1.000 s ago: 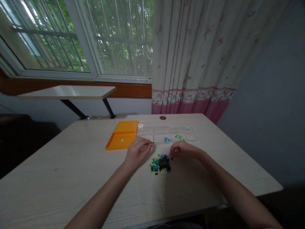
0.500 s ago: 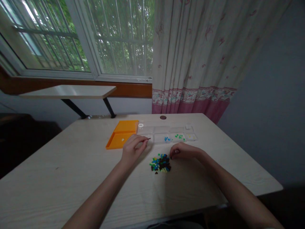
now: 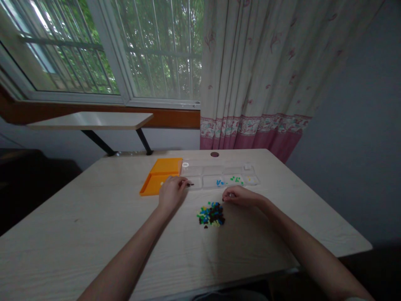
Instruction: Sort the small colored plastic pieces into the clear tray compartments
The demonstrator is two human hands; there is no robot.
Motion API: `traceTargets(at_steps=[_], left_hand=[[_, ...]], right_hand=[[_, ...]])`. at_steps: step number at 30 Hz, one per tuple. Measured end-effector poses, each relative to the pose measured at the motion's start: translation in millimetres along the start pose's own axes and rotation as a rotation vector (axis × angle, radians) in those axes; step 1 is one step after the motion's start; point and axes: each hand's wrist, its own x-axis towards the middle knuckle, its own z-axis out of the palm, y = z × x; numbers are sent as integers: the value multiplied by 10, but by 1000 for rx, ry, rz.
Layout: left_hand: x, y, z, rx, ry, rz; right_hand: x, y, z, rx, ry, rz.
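A small heap of tiny coloured beads (image 3: pixel 211 215), mostly black with blue, green and yellow, lies on the pale wooden table (image 3: pixel 94 234). Behind it stands a clear plastic compartment tray (image 3: pixel 219 175) with a few blue, green and yellow beads in separate cells. My left hand (image 3: pixel 171 192) is closed in a pinch on a thin dark tool whose tip, with a dark bead, reaches over the tray's left cell. My right hand (image 3: pixel 239 195) rests on the table just right of the heap, its fingers curled together; what they hold is hidden.
An orange lid or tray (image 3: pixel 159 175) lies left of the clear tray, close to my left hand. A small white ring (image 3: pixel 185 164) and a round cable hole (image 3: pixel 214 154) are at the table's back. A window, a narrow shelf (image 3: pixel 90 120) and a flowered curtain stand behind.
My left hand has moved away from the heap, up and to the left, carrying the tool tip to the tray's left cell. My right hand has shifted slightly back towards the tray.
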Motion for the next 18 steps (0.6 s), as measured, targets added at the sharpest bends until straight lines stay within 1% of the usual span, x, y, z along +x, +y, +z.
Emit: traceTargets(at_steps=[3, 6, 8, 12, 18], left_hand=[[-35, 53, 9, -125, 10, 104], [-111, 206, 18, -285, -50, 277], [-167, 333, 19, -356, -87, 351], [-233, 502, 22, -406, -100, 400], [-240, 514, 45, -407, -83, 417]], right_hand=[[49, 2, 92, 103, 72, -1], [118, -40, 234, 281, 152, -5], [152, -92, 313, 351, 194, -17], [178, -198, 381, 341, 258, -31], [175, -238, 387, 311, 320, -45]])
